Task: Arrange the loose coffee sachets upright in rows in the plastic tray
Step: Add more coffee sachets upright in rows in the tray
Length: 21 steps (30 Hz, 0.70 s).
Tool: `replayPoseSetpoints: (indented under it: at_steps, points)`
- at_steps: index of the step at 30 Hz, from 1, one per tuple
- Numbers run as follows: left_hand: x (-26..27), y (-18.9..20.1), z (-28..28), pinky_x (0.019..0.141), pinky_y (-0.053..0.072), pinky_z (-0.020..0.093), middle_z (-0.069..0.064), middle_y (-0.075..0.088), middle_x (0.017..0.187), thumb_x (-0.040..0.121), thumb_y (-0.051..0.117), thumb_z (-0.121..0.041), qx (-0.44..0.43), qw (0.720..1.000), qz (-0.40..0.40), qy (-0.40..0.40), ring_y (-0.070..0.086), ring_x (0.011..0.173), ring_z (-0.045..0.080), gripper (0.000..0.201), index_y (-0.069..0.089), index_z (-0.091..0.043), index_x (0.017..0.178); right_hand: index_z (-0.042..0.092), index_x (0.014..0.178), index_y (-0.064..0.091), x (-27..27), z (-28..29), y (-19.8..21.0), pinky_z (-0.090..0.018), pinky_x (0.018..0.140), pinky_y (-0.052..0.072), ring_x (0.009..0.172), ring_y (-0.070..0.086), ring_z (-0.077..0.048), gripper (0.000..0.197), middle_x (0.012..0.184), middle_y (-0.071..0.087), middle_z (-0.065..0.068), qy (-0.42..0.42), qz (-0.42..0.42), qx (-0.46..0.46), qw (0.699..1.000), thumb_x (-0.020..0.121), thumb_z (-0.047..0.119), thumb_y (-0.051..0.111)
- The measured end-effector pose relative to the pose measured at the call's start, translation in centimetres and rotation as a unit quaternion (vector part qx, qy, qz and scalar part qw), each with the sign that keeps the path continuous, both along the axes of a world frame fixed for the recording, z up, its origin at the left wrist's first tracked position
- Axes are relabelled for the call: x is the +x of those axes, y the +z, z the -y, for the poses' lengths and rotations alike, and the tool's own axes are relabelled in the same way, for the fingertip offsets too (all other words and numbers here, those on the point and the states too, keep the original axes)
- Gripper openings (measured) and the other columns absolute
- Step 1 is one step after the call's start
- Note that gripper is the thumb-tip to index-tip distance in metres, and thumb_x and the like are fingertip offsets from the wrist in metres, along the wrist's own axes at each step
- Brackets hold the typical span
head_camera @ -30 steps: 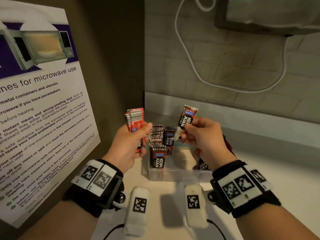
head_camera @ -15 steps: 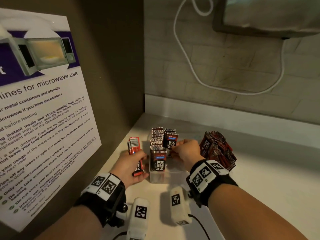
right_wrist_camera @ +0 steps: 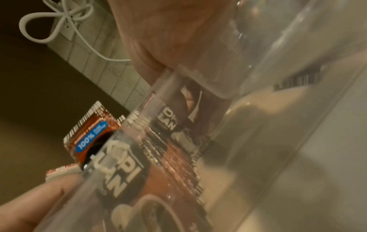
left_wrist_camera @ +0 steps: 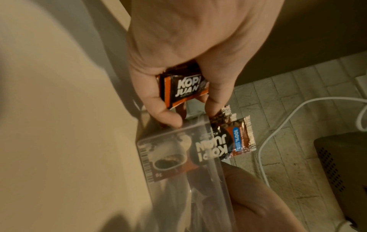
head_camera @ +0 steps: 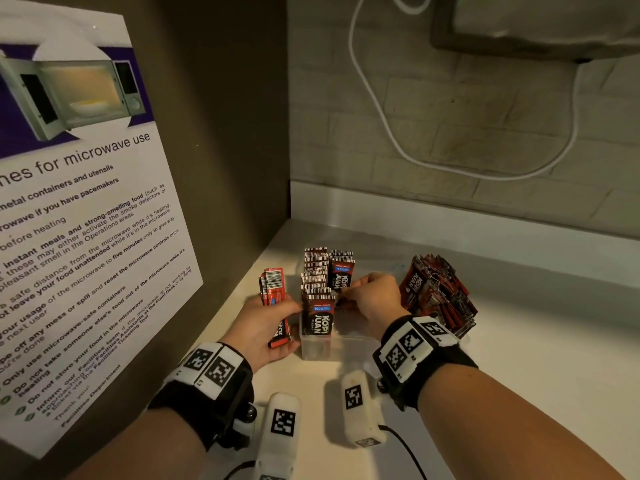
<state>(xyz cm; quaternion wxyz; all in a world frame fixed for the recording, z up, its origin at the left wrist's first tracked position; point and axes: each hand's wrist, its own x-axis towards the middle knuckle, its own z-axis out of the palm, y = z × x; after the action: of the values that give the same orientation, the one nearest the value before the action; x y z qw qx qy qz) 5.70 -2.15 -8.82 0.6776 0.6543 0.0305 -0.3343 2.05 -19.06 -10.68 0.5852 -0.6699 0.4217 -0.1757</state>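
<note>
That sachet you held up high a second ago is down in the plastic tray [head_camera: 341, 346] now, going in beside the second row [head_camera: 341, 273]; your right hand [head_camera: 372, 301] has dropped with it, though whether the grip is clamped on it or already apart, I cannot tell. The full left row [head_camera: 317, 296] stands upright. Your left hand [head_camera: 263, 329] has sunk to the desk [head_camera: 536, 358], grip wrapped round the red stack [head_camera: 273, 299] just left of the tray. Plenty remains: the loose pile [head_camera: 436, 294] waits on the right.
</note>
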Motion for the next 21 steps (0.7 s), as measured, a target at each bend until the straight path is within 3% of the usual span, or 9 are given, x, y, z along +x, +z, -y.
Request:
replayPoseSetpoints:
  at_steps: [8, 12, 16, 18, 21]
  points:
    - [1.1, 0.2, -0.6, 0.058, 0.05, 0.034, 0.005, 0.059, 0.079, 0.09, 0.061, -0.018, -0.023, 0.998, -0.031, 0.043, 0.058, 0.071, 0.02, 0.01, 0.057, -0.012, 0.085, 0.014, 0.07, 0.051, -0.1, 0.3, -0.3, -0.043, 0.08, 0.056, 0.08, 0.064, -0.028, 0.03, 0.075, 0.061, -0.008, -0.011, -0.003, -0.013, 1.0, 0.072, 0.003, 0.079]
    - [1.9, 1.8, -1.4, 0.06, 0.05, 0.039, 0.006, 0.057, 0.088, 0.095, 0.053, -0.015, -0.087, 0.992, -0.048, 0.076, 0.059, 0.083, 0.021, 0.009, 0.06, -0.013, 0.1, 0.017, 0.076, 0.047, -0.9, 0.8, 1.3, -0.045, 0.083, 0.055, 0.082, 0.057, -0.025, 0.035, 0.081, 0.055, -0.004, -0.031, 0.04, -0.038, 0.998, 0.071, 0.008, 0.081]
    - [1.6, 3.8, -1.7, 0.057, 0.058, 0.041, 0.013, 0.07, 0.092, 0.094, 0.057, -0.013, -0.146, 0.988, 0.014, 0.039, 0.07, 0.084, 0.025, 0.014, 0.059, -0.011, 0.108, 0.016, 0.074, 0.052, -2.4, 0.5, 5.3, -0.034, 0.062, 0.045, 0.067, 0.051, -0.02, 0.025, 0.073, 0.054, -0.003, -0.028, 0.148, -0.061, 0.987, 0.076, 0.007, 0.075]
    - [1.0, 4.8, -1.2, 0.052, 0.059, 0.039, 0.013, 0.074, 0.085, 0.091, 0.062, -0.013, -0.155, 0.987, 0.044, 0.015, 0.073, 0.075, 0.026, 0.015, 0.062, -0.011, 0.105, 0.014, 0.072, 0.055, -3.4, -0.4, 7.3, -0.026, 0.053, 0.037, 0.057, 0.046, -0.014, 0.02, 0.066, 0.052, -0.001, 0.028, 0.181, -0.055, 0.982, 0.078, 0.007, 0.073]
    - [-0.1, 6.0, -0.3, 0.046, 0.055, 0.03, 0.008, 0.074, 0.085, 0.085, 0.068, -0.017, -0.15, 0.985, 0.082, -0.02, 0.072, 0.068, 0.022, 0.015, 0.065, -0.016, 0.099, 0.011, 0.082, 0.061, -4.7, -2.3, 9.1, -0.019, 0.044, 0.035, 0.047, 0.046, -0.008, 0.013, 0.066, 0.055, -0.002, 0.149, 0.184, -0.035, 0.971, 0.079, 0.008, 0.073]
